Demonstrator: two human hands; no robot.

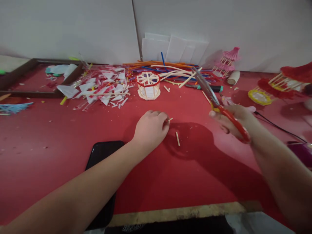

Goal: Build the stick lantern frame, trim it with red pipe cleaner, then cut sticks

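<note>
My left hand (152, 127) rests low over the red tabletop, its fingers closed on a short pale stick (170, 119) whose tip pokes out. Just right of it, another short stick piece (177, 138) lies on the table. My right hand (230, 122) is raised at the right and grips a pair of scissors (232, 122) with red handles. Their metal blades point up and away to the left, and appear closed together. Beyond my left hand stands a small round frame (148, 86) of pale sticks with a red upper ring.
White and pink scraps (104, 87) are heaped at the back left, beside a dark wooden frame (36, 94). Coloured pipe cleaners (170, 70) lie along the wall. Pink (225, 63) and red (280, 79) tiered models stand right. A black phone (104, 149) lies under my left forearm.
</note>
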